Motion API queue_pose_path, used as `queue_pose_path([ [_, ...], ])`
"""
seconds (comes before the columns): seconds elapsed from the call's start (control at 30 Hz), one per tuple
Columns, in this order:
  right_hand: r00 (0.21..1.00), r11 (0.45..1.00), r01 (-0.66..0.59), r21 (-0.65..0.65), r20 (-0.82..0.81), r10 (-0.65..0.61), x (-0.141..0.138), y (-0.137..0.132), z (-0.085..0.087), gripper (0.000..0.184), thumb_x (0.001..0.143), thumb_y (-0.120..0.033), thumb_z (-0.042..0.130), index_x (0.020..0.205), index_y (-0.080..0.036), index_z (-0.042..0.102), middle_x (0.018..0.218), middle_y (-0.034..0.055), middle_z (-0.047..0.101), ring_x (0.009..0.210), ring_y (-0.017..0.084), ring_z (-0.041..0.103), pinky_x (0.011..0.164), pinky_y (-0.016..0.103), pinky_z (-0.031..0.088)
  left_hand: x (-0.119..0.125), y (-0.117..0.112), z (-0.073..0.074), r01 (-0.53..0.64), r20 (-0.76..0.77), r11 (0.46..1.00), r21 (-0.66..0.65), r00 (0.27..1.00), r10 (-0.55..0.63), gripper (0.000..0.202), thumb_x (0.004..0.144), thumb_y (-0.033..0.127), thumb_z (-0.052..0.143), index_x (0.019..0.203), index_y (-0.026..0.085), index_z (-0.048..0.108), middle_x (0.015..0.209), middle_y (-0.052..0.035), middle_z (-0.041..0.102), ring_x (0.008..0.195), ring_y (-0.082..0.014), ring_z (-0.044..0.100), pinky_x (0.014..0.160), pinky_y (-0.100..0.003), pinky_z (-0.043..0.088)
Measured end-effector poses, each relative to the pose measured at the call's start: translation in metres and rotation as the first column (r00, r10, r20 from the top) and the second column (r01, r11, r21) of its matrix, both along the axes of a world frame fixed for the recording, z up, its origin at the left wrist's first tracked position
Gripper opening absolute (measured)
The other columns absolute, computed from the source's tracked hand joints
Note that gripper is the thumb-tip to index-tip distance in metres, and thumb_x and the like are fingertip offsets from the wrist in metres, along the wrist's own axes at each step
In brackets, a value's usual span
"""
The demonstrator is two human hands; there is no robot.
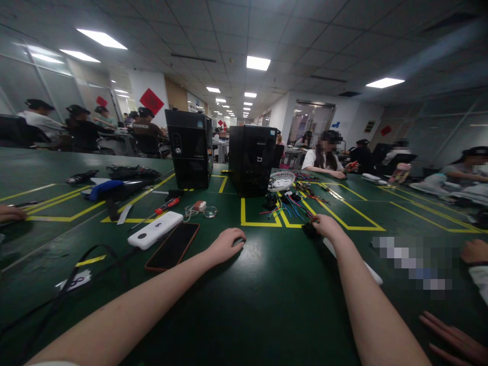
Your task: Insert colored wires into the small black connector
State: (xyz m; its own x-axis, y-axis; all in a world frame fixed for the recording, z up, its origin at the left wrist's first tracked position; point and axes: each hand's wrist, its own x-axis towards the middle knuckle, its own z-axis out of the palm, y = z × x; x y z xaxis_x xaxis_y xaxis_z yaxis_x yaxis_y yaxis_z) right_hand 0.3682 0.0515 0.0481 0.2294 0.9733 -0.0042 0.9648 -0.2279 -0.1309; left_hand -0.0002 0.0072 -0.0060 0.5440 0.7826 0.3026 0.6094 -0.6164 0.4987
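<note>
My left hand (227, 245) rests on the green tabletop, curled, with thumb and fingertips close together; whatever may be between them is too small to make out. To its left lie a dark phone with a brown edge (173, 247) and a white power bank (155, 230). My right hand (327, 226) is closed on a small black part (311, 231) held low at the table, its kind unclear. Under the right forearm a long white object (371, 272) shows in part. Thin coloured wires (292, 206) spread just beyond that hand.
Two black computer towers (189, 152) stand ahead. A white basket (282, 180), glasses (211, 211), a red screwdriver (166, 206) and a blue-and-black tool (104, 190) lie about. Black cable (68, 284) loops at left. Another person's hand (453, 335) rests at lower right.
</note>
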Motion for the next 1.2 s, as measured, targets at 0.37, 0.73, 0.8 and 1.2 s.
queue_pose_path([
  [0.37,0.999,0.999,-0.041,0.03,-0.033,0.042,0.001,0.0,0.005,0.036,0.077,-0.022,0.048,0.11,-0.017,0.061,0.085,0.0077,0.067,0.07,0.016,0.06,0.058,0.022,0.037,0.0,0.003,-0.003,0.002,-0.005,1.0,0.012,1.0,-0.002,0.02,0.083,0.027,0.05,0.099,0.021,0.061,0.109,-0.0053,0.059,0.106,-0.0211,0.052,0.096,-0.037,0.038],
  [0.73,0.997,0.997,-0.052,-0.049,-0.059,0.05,-0.011,-0.007,0.012,0.03,0.077,-0.017,0.047,0.103,-0.015,0.062,0.072,0.0053,0.065,0.06,0.013,0.058,0.052,0.021,0.036,-0.002,0.003,-0.004,0.014,0.001,1.0,0.013,1.0,-0.014,0.021,0.084,0.028,0.049,0.101,0.022,0.061,0.11,-0.0046,0.059,0.106,-0.0207,0.051,0.096,-0.037,0.038],
  [0.8,0.997,0.995,-0.068,-0.072,-0.047,0.064,-0.01,-0.006,0.012,0.029,0.077,-0.016,0.047,0.102,-0.015,0.062,0.068,0.0049,0.064,0.06,0.013,0.058,0.052,0.02,0.036,-0.001,0.003,-0.004,0.009,-0.003,1.0,0.017,1.0,-0.009,0.021,0.084,0.028,0.049,0.1,0.022,0.061,0.109,-0.0047,0.059,0.106,-0.0207,0.051,0.096,-0.037,0.038],
  [1.2,0.891,0.988,0.058,-0.145,-0.439,-0.117,-0.004,-0.002,0.001,0.025,0.086,-0.015,0.039,0.104,-0.009,0.057,0.07,0.0076,0.067,0.054,0.01,0.061,0.052,0.018,0.046,0.003,0.003,-0.003,0.008,-0.006,0.998,0.06,1.0,-0.008,0.02,0.082,0.026,0.051,0.098,0.02,0.061,0.107,-0.0057,0.06,0.103,-0.0206,0.053,0.095,-0.036,0.039],
])
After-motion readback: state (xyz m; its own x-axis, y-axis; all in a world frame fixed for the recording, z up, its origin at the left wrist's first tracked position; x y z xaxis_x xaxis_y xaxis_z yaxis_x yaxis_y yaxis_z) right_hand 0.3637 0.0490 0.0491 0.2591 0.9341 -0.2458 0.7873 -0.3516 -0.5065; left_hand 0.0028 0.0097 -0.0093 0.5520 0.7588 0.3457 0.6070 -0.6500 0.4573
